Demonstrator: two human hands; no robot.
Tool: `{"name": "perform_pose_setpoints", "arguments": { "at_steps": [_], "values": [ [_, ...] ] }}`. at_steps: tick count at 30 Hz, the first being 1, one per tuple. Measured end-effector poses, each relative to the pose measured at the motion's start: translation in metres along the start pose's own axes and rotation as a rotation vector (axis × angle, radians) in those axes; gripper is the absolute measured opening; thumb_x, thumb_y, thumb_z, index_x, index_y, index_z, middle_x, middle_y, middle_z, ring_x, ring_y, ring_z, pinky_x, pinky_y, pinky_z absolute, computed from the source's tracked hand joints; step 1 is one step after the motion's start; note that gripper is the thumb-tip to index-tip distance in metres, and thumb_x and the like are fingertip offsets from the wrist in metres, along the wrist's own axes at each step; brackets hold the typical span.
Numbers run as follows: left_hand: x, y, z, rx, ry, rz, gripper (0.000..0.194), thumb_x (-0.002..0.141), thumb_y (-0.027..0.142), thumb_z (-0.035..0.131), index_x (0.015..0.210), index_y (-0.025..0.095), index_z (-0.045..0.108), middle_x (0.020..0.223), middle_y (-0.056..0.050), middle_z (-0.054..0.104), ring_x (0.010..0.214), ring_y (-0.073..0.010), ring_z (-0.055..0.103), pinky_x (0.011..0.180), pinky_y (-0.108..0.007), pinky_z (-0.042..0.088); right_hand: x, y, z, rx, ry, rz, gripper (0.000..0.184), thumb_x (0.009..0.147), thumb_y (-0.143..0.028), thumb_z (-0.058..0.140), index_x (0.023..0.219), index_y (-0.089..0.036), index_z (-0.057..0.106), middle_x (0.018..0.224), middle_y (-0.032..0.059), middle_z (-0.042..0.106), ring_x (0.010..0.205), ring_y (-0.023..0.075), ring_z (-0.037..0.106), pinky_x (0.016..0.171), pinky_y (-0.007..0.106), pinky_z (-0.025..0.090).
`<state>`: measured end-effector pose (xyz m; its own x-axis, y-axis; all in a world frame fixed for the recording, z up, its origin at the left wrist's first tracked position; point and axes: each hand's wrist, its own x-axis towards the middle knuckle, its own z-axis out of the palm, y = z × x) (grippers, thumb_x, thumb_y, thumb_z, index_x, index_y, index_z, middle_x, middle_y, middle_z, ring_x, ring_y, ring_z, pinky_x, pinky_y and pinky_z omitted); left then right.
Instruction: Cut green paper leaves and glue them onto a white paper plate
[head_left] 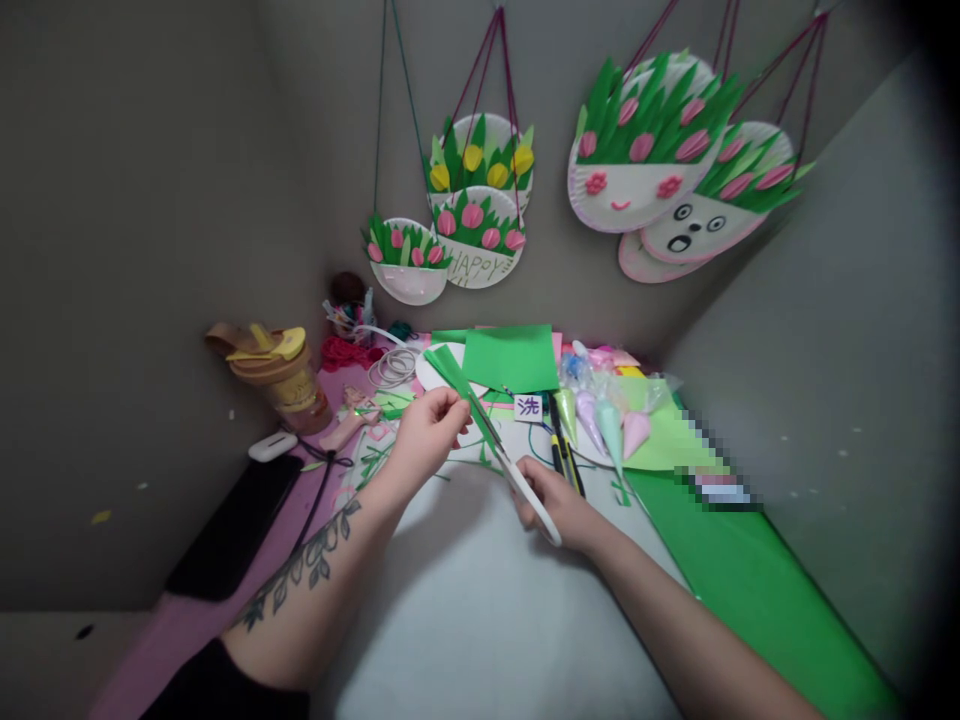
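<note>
Your left forearm (330, 585) bears a dark tattoo (306, 562) of a leafy stem, and your black sleeve (229, 685) ends just short of it; its fabric is hard to make out.

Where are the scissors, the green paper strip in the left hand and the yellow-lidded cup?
Scissors (523, 483): head view, on the white handle.
Green paper strip (451, 371): head view, on its upper part.
Yellow-lidded cup (286, 386): head view, on its side.
</note>
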<state>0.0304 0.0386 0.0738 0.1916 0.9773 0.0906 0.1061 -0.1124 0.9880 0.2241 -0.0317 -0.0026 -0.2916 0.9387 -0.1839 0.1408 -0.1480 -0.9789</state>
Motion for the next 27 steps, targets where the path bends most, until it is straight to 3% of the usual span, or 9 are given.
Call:
{"name": "perform_pose_setpoints", "arguments": {
  "at_steps": [6,23,27],
  "values": [
    [-0.0083,0.0051,0.0089,0.001,-0.056,-0.034,0.018,0.076,0.029,0.054,0.063,0.017,0.052,0.056,0.002,0.055,0.048,-0.0089,0.049,0.043,-0.020,0.040,-0.0014,-0.0028,0.0015,-0.046,-0.005,-0.060,0.025,0.057,-0.015,0.054,0.077,-0.022,0.042,0.065,-0.0074,0.047,0.056,0.0092,0.039,0.051,0.023,0.032],
    [-0.0066,0.0060,0.0092,-0.016,-0.080,-0.056,0.019,0.075,0.031,0.055,0.063,0.017,0.054,0.056,0.001,0.057,0.046,-0.0082,0.048,0.041,-0.019,0.038,-0.0006,-0.0030,0.0001,0.016,0.013,-0.014,0.022,0.056,-0.016,0.055,0.074,-0.022,0.044,0.059,-0.0084,0.047,0.052,0.0085,0.039,0.050,0.022,0.030],
    [-0.0051,0.0088,0.0065,0.019,-0.025,-0.055,0.018,0.076,0.032,0.056,0.067,0.017,0.055,0.058,0.001,0.058,0.049,-0.0093,0.050,0.041,-0.019,0.039,-0.0004,-0.0013,-0.0001,0.012,0.032,-0.009,0.022,0.056,-0.015,0.056,0.073,-0.022,0.044,0.059,-0.0087,0.047,0.052,0.0081,0.038,0.049,0.022,0.030]
  ]
}}
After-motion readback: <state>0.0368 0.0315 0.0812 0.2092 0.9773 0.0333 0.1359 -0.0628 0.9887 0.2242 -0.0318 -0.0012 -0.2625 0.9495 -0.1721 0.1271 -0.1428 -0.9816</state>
